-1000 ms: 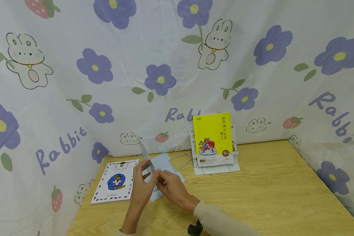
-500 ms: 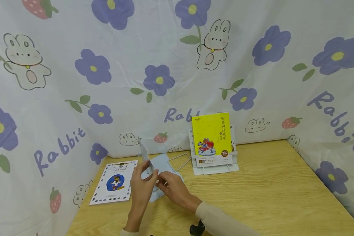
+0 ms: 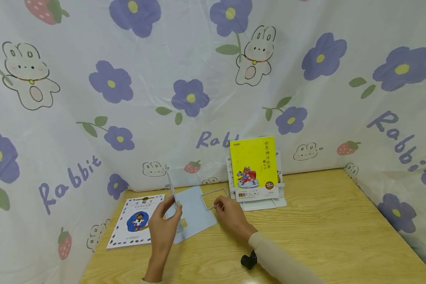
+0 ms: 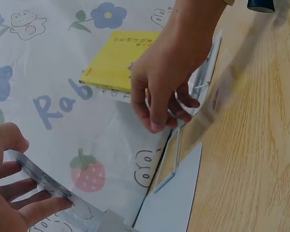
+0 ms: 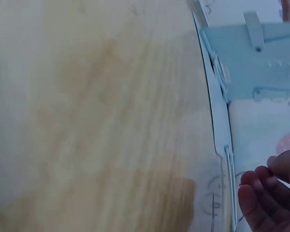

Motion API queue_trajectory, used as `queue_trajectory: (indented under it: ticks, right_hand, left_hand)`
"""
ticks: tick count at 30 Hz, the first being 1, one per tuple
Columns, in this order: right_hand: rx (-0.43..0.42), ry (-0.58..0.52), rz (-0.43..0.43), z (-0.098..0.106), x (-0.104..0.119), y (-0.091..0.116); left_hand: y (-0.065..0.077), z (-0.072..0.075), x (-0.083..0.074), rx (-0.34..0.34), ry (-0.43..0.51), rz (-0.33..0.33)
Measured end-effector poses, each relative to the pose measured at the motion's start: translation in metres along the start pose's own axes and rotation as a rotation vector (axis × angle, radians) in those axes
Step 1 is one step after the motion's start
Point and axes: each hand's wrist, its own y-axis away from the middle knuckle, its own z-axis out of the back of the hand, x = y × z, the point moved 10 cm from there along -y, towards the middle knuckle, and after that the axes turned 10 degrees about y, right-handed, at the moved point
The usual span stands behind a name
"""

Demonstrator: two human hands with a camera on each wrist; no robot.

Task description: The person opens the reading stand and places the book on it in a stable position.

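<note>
A light blue metal book stand stands left of centre, its base plate (image 3: 197, 211) flat on the table and its back panel (image 3: 169, 179) raised, nearly edge-on in the head view. My left hand (image 3: 163, 227) grips the panel by its lower part, thumb on the near face; in the left wrist view its fingers spread along the panel (image 4: 50, 183). My right hand (image 3: 232, 215) pinches a thin wire support (image 3: 213, 192) at the stand's right side. In the left wrist view, my right fingertips (image 4: 179, 118) meet one end of this bent wire (image 4: 175, 157).
Left of the stand lies a white picture book (image 3: 136, 221). A second stand (image 3: 281, 202) at the back right bears a yellow book (image 3: 254, 167). A patterned curtain (image 3: 142, 118) hangs behind the table (image 3: 323, 225). A small black object (image 3: 249, 260) sits by the right forearm.
My right hand has left the panel's lower edge and moved right to the wire support, which now sits slightly shifted. The left hand keeps hold of the panel, now turned more upright.
</note>
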Motion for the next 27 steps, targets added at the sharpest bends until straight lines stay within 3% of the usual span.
queue_trajectory:
  ticks: [9, 17, 27]
  right_hand:
    - [0.053, 0.063, -0.095, -0.006, -0.025, -0.007]
    - [0.083, 0.205, -0.006, -0.017, -0.017, -0.013]
    - [0.064, 0.36, 0.082, -0.025, -0.008, -0.016]
  left_hand:
    - [-0.002, 0.008, 0.002, -0.02, 0.017, -0.002]
    - [-0.001, 0.015, 0.013, -0.021, 0.055, 0.063]
    - [-0.001, 0.019, 0.011, -0.022, 0.042, 0.023]
